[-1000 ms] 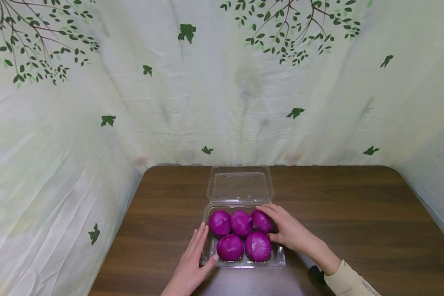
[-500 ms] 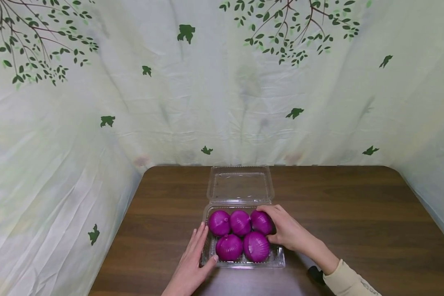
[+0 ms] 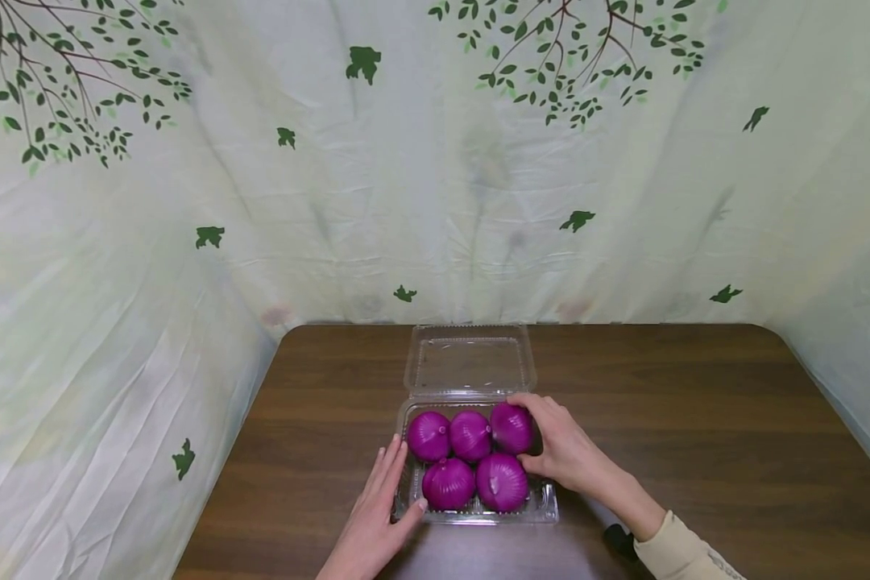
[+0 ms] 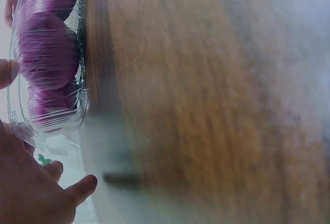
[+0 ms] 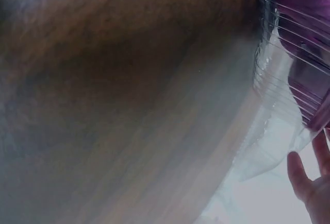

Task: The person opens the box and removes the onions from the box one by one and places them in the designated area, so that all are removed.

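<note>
Several purple-red onions sit in two rows in a clear plastic clamshell box (image 3: 544, 513). My right hand (image 3: 576, 459) grips the back right onion (image 3: 511, 427), fingers over its far side and thumb at its near side. The front right onion (image 3: 503, 483) lies just below that thumb. My left hand (image 3: 373, 507) rests along the box's left side with straight fingers, its thumb at the front left corner by the front left onion (image 3: 448, 485). In the left wrist view, onions (image 4: 47, 51) show through the ribbed wall, with the left hand's fingers beside it.
The box's clear lid (image 3: 471, 366) lies folded back toward the far table edge. A small black object (image 3: 619, 540) is partly hidden by the right forearm. A brown wooden table (image 3: 681, 419) lies beneath, with a leaf-printed cloth (image 3: 435, 201) hanging behind and at the sides.
The right hand and the back right onion have shifted slightly up and away in the head view. The left hand and the box have stayed put.
</note>
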{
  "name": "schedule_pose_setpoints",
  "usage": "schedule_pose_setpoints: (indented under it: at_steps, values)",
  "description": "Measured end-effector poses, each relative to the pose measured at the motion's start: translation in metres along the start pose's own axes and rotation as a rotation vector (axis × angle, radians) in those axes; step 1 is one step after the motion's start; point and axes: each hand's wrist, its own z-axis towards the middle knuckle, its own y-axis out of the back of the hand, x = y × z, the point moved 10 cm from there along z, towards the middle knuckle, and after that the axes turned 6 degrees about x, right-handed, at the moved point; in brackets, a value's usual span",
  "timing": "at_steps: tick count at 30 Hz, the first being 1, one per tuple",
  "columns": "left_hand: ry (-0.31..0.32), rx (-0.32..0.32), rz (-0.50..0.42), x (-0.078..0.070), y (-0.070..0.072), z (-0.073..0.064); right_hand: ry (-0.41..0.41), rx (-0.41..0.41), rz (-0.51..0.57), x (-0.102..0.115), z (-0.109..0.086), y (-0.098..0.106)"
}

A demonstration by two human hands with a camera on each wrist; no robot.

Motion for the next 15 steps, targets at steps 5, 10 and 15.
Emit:
schedule_pose_setpoints:
  at_steps: [5, 10, 15]
  values:
    - [-0.004, -0.005, -0.003, -0.001, 0.0, 0.0, -0.069, -0.041, 0.067, -0.003, -0.004, 0.007]
    - [-0.01, -0.012, -0.001, -0.001, 0.001, -0.001, -0.088, -0.083, 0.169, -0.003, -0.008, 0.014]
    - [-0.013, -0.018, 0.0, -0.002, 0.002, -0.001, -0.058, -0.124, 0.218, 0.001, -0.012, 0.021]
